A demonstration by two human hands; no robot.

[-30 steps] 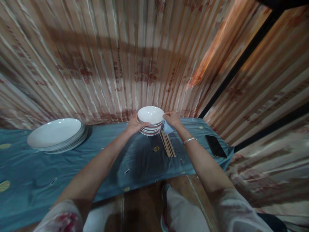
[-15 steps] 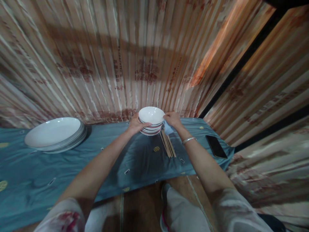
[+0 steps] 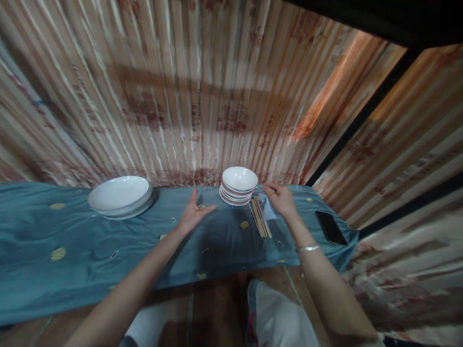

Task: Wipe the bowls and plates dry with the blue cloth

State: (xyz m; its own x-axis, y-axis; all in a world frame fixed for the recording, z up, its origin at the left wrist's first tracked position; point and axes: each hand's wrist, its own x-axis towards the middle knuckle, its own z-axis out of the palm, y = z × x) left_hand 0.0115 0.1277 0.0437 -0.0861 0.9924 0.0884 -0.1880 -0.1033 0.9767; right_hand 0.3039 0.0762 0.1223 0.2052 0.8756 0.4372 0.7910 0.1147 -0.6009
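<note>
A stack of white bowls [image 3: 239, 179], several with red bands, stands near the back of the table. To its left, my left hand [image 3: 194, 212] is open, thumb and fingers spread, touching nothing. My right hand [image 3: 281, 198], with a silver bracelet at the wrist, is right of the bowls and apart from them. Its fingers are curled closed on a pale blue cloth [image 3: 267, 210], whose lower part shows beneath them; the grip itself is partly hidden. Several wooden chopsticks [image 3: 259, 218] lie side by side between the bowls and the cloth.
A stack of large white oval plates [image 3: 121, 195] stands at the left on the blue-green tablecloth [image 3: 137, 258]. A black phone [image 3: 331, 228] lies near the right end. Pleated curtains [image 3: 217, 96] hang behind the table, and a dark pole [image 3: 361, 120] slants at the right.
Both hands have let go of the bowl stack. My left hand has drawn away to the left and spread its fingers; my right has moved right. The view has shifted somewhat left.
</note>
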